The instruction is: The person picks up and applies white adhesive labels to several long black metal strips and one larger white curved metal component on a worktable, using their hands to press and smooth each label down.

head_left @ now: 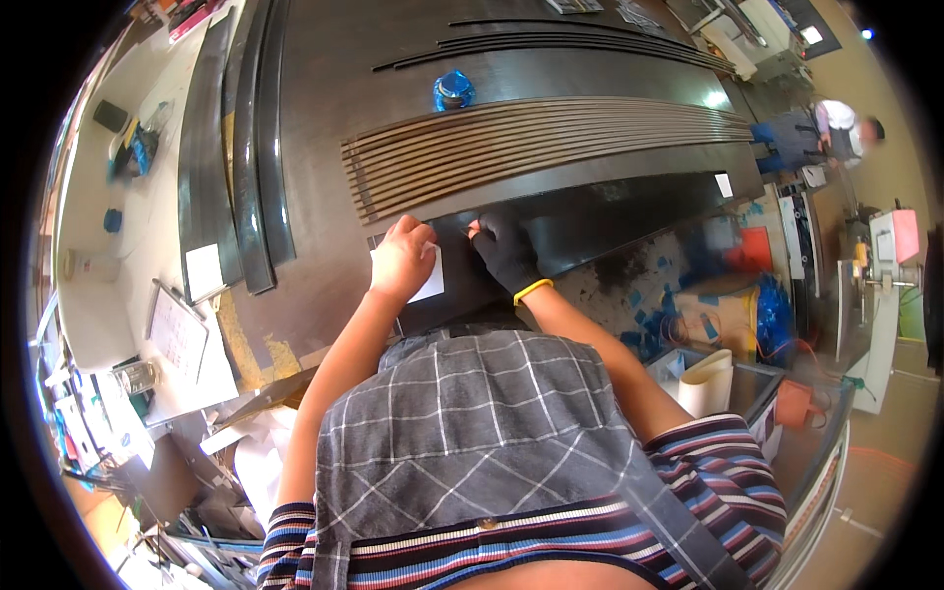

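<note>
My left hand (401,260) is bare, its fingers curled closed at the near left end of a long dark panel (615,218). Partly under that hand, a white sheet of paper (429,283) shows on the panel. Over the same panel, just to the right, my right hand (505,250) wears a black glove with bare fingertips and a yellow wristband. Its thumb and fingers are pinched together. Whatever either hand holds is too small or hidden to make out. Beyond both hands lies a row of narrow brown slats (541,147) side by side.
A blue roll (453,90) stands behind the slats, with thin dark rods (560,39) farther back. Long black strips (258,147) lie on the left of the dark table (324,59). A clipboard (179,329) rests at left. Another person (841,128) stands far right.
</note>
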Available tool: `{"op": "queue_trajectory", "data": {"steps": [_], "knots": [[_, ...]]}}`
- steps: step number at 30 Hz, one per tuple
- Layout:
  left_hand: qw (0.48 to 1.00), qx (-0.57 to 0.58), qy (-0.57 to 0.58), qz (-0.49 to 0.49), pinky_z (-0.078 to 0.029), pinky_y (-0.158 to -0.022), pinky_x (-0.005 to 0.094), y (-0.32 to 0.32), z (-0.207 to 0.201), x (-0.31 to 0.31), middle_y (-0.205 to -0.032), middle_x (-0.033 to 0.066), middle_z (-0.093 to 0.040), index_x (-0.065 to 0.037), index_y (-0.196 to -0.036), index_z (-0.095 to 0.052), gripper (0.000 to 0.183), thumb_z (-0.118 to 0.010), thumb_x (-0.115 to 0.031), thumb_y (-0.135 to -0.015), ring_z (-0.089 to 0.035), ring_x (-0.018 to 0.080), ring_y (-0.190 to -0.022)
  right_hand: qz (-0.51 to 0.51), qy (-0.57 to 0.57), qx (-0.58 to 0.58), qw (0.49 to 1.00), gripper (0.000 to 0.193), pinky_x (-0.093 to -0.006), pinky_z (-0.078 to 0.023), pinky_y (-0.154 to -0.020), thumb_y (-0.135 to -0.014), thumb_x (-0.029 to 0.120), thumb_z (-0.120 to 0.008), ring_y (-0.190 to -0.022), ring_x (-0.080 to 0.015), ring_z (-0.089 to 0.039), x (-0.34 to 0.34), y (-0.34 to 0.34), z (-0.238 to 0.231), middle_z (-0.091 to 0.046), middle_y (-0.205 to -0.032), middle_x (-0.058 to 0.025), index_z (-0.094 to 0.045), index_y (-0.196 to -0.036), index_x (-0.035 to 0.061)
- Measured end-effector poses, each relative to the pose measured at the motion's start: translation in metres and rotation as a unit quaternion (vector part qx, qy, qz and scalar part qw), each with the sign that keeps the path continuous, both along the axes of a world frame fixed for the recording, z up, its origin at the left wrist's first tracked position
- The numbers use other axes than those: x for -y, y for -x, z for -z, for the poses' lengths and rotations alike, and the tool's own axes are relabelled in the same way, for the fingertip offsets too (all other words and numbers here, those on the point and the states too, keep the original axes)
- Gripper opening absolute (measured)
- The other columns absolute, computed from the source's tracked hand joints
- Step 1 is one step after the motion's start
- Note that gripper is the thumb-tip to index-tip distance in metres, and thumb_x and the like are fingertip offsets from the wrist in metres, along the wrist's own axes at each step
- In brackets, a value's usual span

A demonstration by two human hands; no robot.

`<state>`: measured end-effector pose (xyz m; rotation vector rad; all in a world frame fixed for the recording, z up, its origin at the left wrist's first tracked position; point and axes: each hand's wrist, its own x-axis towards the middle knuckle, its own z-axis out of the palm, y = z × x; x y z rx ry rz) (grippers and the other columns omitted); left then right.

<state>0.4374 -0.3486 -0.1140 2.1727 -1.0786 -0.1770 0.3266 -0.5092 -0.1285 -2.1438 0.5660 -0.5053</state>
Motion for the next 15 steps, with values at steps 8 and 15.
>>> {"op": "queue_trajectory", "data": {"steps": [8,15], "knots": [[0.995,0.077,0.023,0.057,-0.050,-0.072,0.0394,0.001,0.013,-0.009,-0.089,0.0077,-0.058,-0.006,-0.079,-0.057,0.005,-0.062,-0.007,-0.076,-0.057,0.0294,-0.087,0.230,0.161,-0.068,0.958,0.022,-0.0404,-0.049,-0.074,-0.085,0.027,-0.057,-0.086,-0.0348,-0.062,0.120,0.024,0.037,-0.065,-0.092,-0.0162,-0.064,-0.087,0.0069],[0.990,0.128,0.033,0.050,-0.051,-0.072,0.0384,0.009,0.019,-0.014,-0.095,0.0074,-0.061,-0.004,-0.078,-0.055,0.005,-0.057,-0.005,-0.074,-0.058,0.0285,-0.085,0.163,0.119,-0.058,0.978,0.021,-0.0385,-0.049,-0.076,-0.084,0.025,-0.060,-0.087,-0.0330,-0.063,0.128,0.031,0.028,-0.065,-0.091,-0.0153,-0.064,-0.091,0.0056]]}}
